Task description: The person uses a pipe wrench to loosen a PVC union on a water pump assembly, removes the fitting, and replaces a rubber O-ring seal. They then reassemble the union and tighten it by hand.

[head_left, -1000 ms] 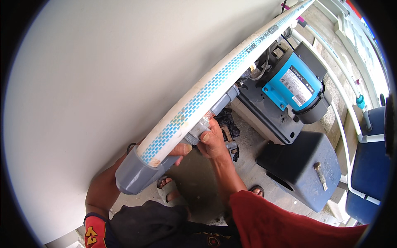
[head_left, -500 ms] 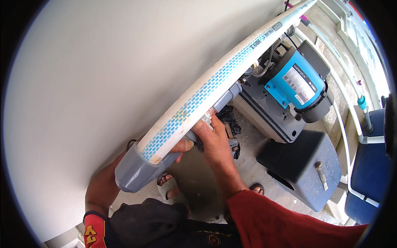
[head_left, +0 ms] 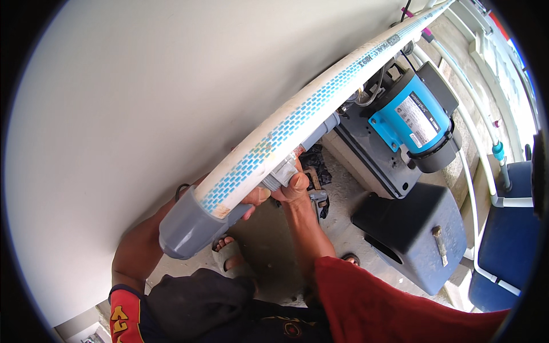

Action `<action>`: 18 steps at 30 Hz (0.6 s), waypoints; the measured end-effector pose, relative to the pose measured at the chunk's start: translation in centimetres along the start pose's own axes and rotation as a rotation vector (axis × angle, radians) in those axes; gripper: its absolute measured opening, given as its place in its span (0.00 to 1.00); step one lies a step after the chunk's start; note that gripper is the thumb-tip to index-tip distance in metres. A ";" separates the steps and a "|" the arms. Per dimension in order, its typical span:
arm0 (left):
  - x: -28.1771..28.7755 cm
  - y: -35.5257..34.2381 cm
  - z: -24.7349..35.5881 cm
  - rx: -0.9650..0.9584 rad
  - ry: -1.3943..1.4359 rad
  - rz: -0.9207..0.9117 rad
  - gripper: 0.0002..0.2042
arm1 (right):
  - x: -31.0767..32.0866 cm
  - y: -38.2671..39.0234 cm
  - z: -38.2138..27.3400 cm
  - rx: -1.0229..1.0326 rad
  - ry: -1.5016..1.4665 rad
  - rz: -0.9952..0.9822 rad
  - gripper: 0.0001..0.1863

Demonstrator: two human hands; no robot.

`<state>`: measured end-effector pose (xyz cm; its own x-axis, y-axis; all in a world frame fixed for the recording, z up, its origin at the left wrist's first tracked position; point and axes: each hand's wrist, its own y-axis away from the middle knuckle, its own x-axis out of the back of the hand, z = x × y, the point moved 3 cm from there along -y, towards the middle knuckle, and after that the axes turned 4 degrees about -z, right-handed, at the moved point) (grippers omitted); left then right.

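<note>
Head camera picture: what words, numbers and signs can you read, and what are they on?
I won't copy words or numbers, only say where they are:
White pipe: dark printing beside blue dashes.
Blue motor: label with bold print; fine print too small.
Left red sleeve: yellow marking, unclear.
Dark shirt: round emblem, too small.

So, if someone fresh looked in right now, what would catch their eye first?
Most likely the big white pipe with blue dashes, slanting from lower left to top right and ending in a gray elbow. Next, the bright blue motor at upper right, with a dark cover below it in view. Then the right hand at the gray threaded fitting near the centre.
</note>
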<state>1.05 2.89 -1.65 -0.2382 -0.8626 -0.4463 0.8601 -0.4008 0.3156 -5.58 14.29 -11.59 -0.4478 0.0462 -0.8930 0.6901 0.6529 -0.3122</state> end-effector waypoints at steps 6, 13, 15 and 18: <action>-0.1 0.1 -0.1 -0.007 0.010 0.007 0.31 | -1.7 0.3 -0.5 -0.028 -0.001 0.100 0.53; 0.0 0.2 -0.2 0.019 0.072 0.040 0.28 | -4.6 0.8 -2.0 -0.035 0.231 0.304 0.38; -0.1 0.4 0.0 0.005 -0.023 0.036 0.27 | -5.6 1.5 -2.5 -0.121 0.292 0.463 0.34; -0.2 0.7 0.0 0.022 -0.029 0.041 0.28 | -6.8 1.9 -3.1 -0.117 0.314 0.495 0.32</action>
<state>1.71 2.79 -1.38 -0.2160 -0.8870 -0.4081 0.8596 -0.3710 0.3514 -3.02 17.53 -5.14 -0.2476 0.5759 -0.7791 0.8006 0.5745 0.1703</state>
